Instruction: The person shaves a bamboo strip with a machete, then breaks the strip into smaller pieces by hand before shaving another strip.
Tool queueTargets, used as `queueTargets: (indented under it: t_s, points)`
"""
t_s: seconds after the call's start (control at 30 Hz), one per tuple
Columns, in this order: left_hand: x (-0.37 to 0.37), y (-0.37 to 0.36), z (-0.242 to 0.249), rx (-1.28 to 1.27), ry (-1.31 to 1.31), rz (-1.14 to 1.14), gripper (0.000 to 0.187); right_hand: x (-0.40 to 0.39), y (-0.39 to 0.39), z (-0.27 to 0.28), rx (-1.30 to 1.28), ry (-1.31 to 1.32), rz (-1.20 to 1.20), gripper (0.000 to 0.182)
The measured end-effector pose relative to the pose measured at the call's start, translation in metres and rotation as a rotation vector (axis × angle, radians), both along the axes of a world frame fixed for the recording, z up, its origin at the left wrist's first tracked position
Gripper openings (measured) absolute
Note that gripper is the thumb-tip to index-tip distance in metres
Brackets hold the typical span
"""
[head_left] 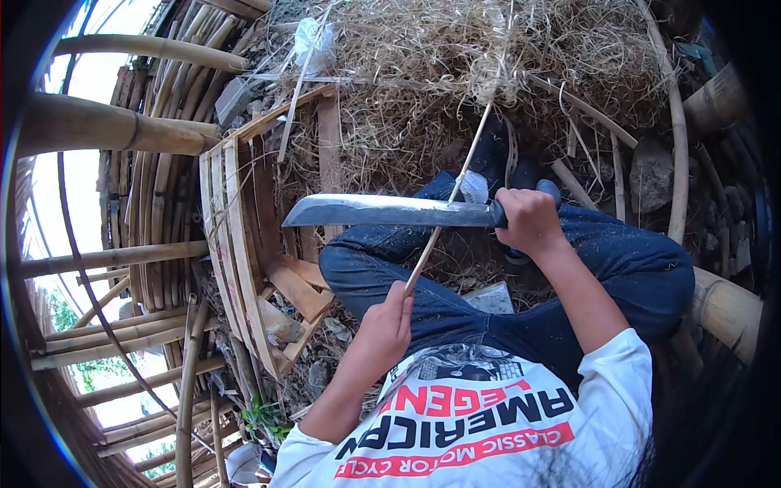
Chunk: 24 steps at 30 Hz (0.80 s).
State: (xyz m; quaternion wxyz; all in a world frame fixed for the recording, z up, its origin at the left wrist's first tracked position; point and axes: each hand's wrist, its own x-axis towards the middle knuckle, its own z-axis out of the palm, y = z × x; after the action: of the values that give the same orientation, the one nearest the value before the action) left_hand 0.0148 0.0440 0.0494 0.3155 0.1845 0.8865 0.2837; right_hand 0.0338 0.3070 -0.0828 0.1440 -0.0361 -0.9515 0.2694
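Note:
My right hand [530, 220] is wrapped round the dark handle of a machete [382, 211]. Its broad blade points left across my lap, edge-on over a thin bamboo strip [469, 159]. In my left hand [386, 325] the lower end of that strip is pinched between thumb and fingers. The strip slants up and away to a heap of curly bamboo shavings [488, 65]. Blade and strip cross near the machete's middle-right part and look to be touching. My crossed legs in blue jeans [390, 256] lie beneath both hands.
A slatted wooden crate [232, 236] stands to my left, with wood pieces in it. Bamboo poles [114, 130] form a fence along the left. A white plastic bag [315, 45] lies at the upper left. On the right are a rock [652, 175] and a thick bamboo pole [726, 313].

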Motion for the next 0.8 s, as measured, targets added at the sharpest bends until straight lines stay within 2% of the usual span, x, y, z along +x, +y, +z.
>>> queueTargets:
  t_s: [0.1,0.2,0.27,0.33,0.4,0.47,0.53,0.6,0.67,0.73,0.8]
  points:
    - [-0.003,0.001,-0.001,-0.019,-0.017,0.022,0.011,0.003,-0.003,0.016,-0.05,0.019,0.07,0.034]
    - [-0.003,0.003,0.0,-0.043,-0.045,0.035,0.012,0.009,-0.011,0.015,-0.152,0.031,0.147,0.035]
    - [-0.001,0.004,-0.002,-0.031,-0.05,0.04,0.012,0.012,-0.016,0.009,-0.129,0.051,0.205,0.033]
    - [0.001,0.002,-0.005,-0.004,0.053,0.022,0.012,0.012,-0.021,0.009,-0.109,-0.051,0.197,0.033]
    - [-0.001,0.0,0.006,-0.078,0.032,0.016,0.012,0.008,-0.008,0.008,-0.116,-0.058,0.182,0.032]
    - [0.001,-0.002,0.009,-0.148,0.007,0.018,0.012,0.005,0.006,-0.004,-0.049,-0.064,-0.049,0.024]
    - [0.001,0.001,0.004,-0.093,0.107,-0.018,0.011,0.002,0.005,-0.001,-0.043,-0.042,-0.05,0.024]
    - [-0.001,0.002,0.0,-0.079,0.115,0.0,0.009,0.009,-0.008,0.014,0.021,-0.196,-0.084,0.032]
    - [0.001,0.003,-0.001,-0.102,0.092,0.0,0.009,0.018,-0.026,0.028,-0.021,-0.288,-0.076,0.031]
    - [0.004,0.004,0.004,-0.086,0.074,0.001,0.009,0.019,-0.028,0.03,-0.027,-0.232,-0.027,0.029]
    - [0.006,0.002,0.007,-0.091,0.051,0.0,0.009,0.013,-0.01,0.015,0.057,-0.207,-0.123,0.028]
